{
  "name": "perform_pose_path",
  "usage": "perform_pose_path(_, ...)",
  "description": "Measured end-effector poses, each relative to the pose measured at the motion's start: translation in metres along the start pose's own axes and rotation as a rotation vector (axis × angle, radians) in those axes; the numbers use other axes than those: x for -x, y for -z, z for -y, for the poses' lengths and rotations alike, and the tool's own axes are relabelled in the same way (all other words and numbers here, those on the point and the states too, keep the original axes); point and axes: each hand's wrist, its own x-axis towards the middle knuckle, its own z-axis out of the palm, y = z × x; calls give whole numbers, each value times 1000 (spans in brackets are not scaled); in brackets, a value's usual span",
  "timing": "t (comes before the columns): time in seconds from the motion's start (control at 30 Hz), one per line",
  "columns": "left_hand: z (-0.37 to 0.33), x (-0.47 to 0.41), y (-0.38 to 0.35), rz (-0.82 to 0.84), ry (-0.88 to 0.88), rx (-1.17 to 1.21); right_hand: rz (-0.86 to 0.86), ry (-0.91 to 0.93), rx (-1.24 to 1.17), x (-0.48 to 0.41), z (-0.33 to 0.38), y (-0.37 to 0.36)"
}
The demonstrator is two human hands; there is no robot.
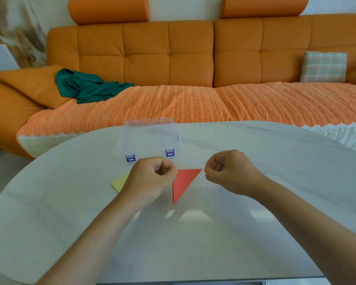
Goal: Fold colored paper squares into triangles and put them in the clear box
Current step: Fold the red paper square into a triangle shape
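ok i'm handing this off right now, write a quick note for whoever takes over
Left hand: closed, pinching the left corner of the red triangle.
Right hand: closed, fingertips at the triangle's right tip; whether it grips is unclear.
Red paper is already folded into a triangle, held just above the table.
Yellow paper lies on the table, partly under the left hand; fold state hidden.
Clear box sits behind the hands, lid closed, seemingly empty.
Left: open the box, put the red in, then handle the yellow.

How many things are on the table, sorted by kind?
Red paper triangle: 1
Yellow paper, partly hidden under the left hand: 1
Clear box: 1
Total: 3
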Motion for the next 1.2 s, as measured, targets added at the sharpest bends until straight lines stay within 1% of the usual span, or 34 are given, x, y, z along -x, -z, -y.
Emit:
perform_pose_path(0.07, 1, -1, 4, -13, 28, 24, -39, -25, 9, -1, -4, 2)
perform_pose_path(0.13, 1, 0, 5, 14, 35, 35, -71, -8, -39, 0, -2, 0)
perform_pose_path(0.23, -2, 4, 0, 47, 3, 32, -10, 53, -132, 4, 8, -8)
perform_pose_path(0.3, -5, 5, -3, 48, 2, 33, 40, 78, -112, 5, 13, -14)
perform_pose_path(0.4, -7, 6, -7, 53, 6, 49, 52, 79, -100, 6, 16, -17)
perform_pose_path(0.5, -9, 9, -10, 82, -37, -14, 71, 100, -89, 8, 18, -17)
perform_pose_path(0.6, -9, 6, -6, 93, -29, -77, 97, 97, -82, 8, 20, -16)
perform_pose_path(0.67, -6, 3, 3, 76, -8, -111, 75, 71, -100, 6, 19, -12)
perform_pose_path(0.73, -2, 0, 11, 26, 5, -123, 20, 26, -146, 4, 16, -7)
perform_pose_path(0.77, 0, -1, 13, -9, 12, -94, -5, 5, -169, 3, 14, -5)
perform_pose_path(0.83, -1, 1, 8, -52, 45, 65, -25, -17, -220, 3, 13, -5)
perform_pose_path(0.9, -5, 5, -5, -28, 86, 220, -19, -19, -269, 4, 15, -10)
perform_pose_path(1.0, -5, 11, -22, -61, 117, 245, -7, -34, -329, 5, 18, -15)
perform_pose_path(1.07, -6, 13, -25, -88, 149, 279, -3, -41, -307, 5, 19, -13)
perform_pose_path(1.1, -5, 13, -25, -84, 145, 273, 5, -30, -262, 5, 18, -12)
perform_pose_path(1.17, -5, 12, -25, -58, 81, 155, 29, 13, -190, 7, 18, -12)
perform_pose_path(1.2, -6, 12, -25, -38, 54, 90, 34, 39, -193, 8, 19, -13)
